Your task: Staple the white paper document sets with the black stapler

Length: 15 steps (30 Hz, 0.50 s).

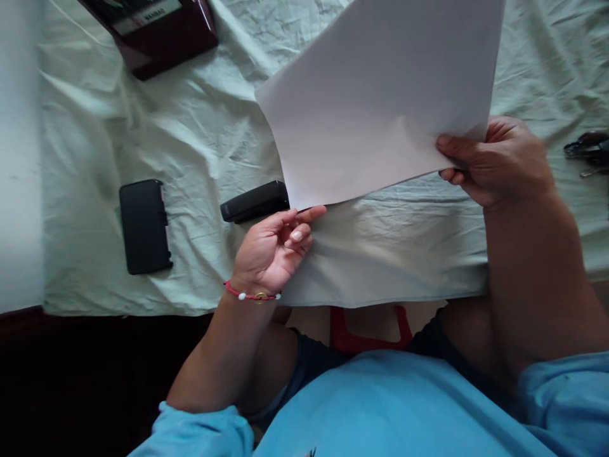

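Note:
White paper (380,95) is held up over the cloth, its near edge slanting up to the right; whether it is one sheet or several I cannot tell. My right hand (504,158) grips its near right corner, thumb on top and fingers beneath. At the near left corner, my left hand (278,244) pinches the paper between thumb and index finger, palm turned up. Just behind that hand lies a black stapler-like object (254,202), its right end against or under the paper's edge.
A pale green wrinkled cloth (200,139) covers the table. On the left lies a flat black case (145,227). A dark red box (166,38) stands at the far left. Dark keys or similar small items (590,152) lie at the right edge. Below is a red stool (371,333).

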Each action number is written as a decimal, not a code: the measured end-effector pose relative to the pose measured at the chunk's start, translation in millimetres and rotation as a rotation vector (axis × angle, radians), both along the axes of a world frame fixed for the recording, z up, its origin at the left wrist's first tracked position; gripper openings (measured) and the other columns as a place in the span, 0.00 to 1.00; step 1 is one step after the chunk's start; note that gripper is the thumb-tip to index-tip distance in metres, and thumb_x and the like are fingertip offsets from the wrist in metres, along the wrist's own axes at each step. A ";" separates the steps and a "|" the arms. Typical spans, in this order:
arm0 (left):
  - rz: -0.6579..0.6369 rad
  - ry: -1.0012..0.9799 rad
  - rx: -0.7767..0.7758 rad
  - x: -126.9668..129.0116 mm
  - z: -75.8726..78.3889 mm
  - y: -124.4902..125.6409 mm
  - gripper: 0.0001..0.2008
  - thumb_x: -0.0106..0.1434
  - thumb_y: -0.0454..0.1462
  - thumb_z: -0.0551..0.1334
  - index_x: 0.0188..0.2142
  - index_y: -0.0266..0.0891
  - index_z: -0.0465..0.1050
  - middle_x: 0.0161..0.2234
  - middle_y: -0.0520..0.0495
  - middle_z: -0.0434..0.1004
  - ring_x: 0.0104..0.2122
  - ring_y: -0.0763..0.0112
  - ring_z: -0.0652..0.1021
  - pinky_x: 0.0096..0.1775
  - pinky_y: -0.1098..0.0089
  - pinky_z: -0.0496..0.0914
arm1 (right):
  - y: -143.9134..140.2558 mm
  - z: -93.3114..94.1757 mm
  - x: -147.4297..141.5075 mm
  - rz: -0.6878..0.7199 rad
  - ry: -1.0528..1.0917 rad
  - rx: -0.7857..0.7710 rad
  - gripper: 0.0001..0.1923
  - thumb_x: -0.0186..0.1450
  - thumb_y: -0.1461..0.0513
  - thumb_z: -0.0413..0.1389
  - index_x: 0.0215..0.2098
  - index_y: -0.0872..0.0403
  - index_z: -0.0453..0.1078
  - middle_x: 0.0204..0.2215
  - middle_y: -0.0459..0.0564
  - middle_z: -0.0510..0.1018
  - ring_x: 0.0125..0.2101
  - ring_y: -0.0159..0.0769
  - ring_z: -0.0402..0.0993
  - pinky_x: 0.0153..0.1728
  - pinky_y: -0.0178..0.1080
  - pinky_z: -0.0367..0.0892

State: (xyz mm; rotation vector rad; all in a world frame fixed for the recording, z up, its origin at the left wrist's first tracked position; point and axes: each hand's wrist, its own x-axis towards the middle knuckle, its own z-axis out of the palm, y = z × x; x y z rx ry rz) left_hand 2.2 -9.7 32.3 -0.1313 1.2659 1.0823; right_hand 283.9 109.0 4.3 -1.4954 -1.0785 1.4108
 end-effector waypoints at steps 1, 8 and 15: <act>-0.004 0.005 0.004 -0.6 0.3 -0.8 0.20 0.77 0.27 0.49 0.32 0.30 0.75 0.36 0.37 0.87 0.17 0.84 0.64 0.20 0.81 0.66 | 0.2 -0.1 -0.8 -0.003 0.008 0.002 0.17 0.56 0.66 0.72 0.27 0.56 0.65 0.23 0.43 0.68 0.16 0.21 0.62 0.12 0.26 0.61; -0.081 0.052 -0.015 -5.0 4.2 -3.3 0.18 0.75 0.28 0.51 0.32 0.30 0.76 0.37 0.34 0.88 0.15 0.84 0.65 0.15 0.81 0.59 | 2.0 1.4 1.6 -0.020 0.012 0.021 0.19 0.55 0.67 0.73 0.26 0.57 0.65 0.23 0.43 0.68 0.15 0.21 0.62 0.11 0.27 0.60; -0.184 0.548 0.151 -7.5 1.1 -13.0 0.15 0.69 0.29 0.58 0.30 0.33 0.83 0.18 0.44 0.79 0.12 0.80 0.65 0.15 0.78 0.52 | 3.2 0.0 1.4 -0.051 0.016 0.028 0.17 0.56 0.69 0.71 0.26 0.57 0.65 0.21 0.41 0.68 0.14 0.21 0.62 0.11 0.26 0.61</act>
